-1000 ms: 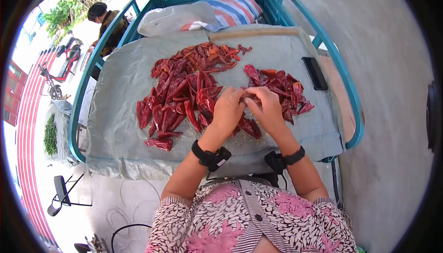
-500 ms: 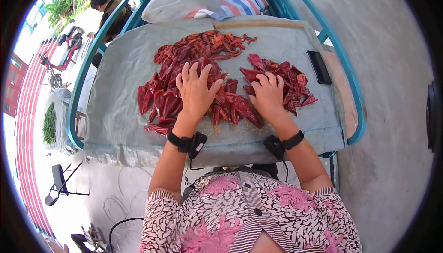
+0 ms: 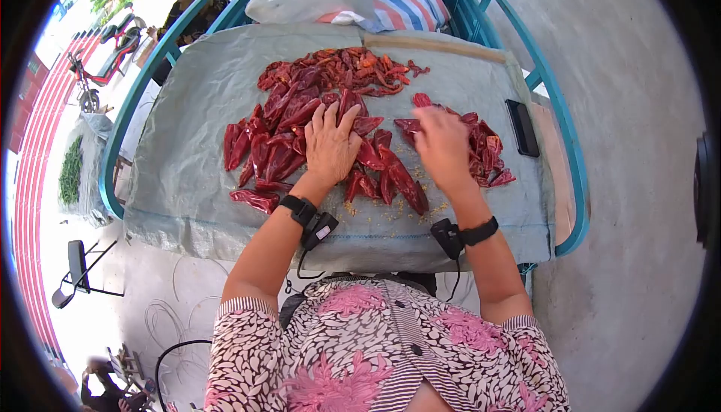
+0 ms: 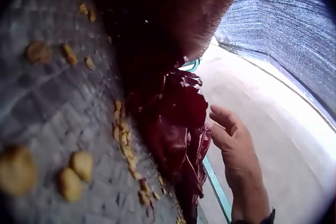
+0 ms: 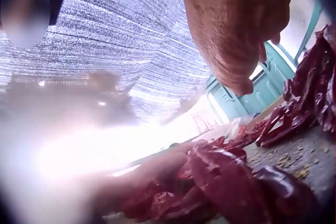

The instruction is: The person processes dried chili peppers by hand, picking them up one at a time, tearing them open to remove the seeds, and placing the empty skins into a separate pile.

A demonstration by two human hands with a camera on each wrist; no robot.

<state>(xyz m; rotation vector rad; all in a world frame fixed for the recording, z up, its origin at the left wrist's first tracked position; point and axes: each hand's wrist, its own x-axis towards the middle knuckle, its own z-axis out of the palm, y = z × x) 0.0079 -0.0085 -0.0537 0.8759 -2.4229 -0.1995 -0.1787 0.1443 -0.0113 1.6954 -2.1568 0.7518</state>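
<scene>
- Watching from here, I see the large red pepper pile (image 3: 276, 153) on the cloth (image 3: 176, 156), left of centre, more of its middle uncovered now.
- My left hand (image 3: 330, 145) has shifted toward that pile's right side; its relaxed fingers, less spread than before, rest on peppers, gripping none that I can see.
- My right hand (image 3: 443, 149), blurred, has risen slightly; its fingers look loosely open, with nothing visible in them.
- The smaller pepper pile (image 3: 484, 149) lies beside it, toward the right edge; the two piles remain separate.
</scene>
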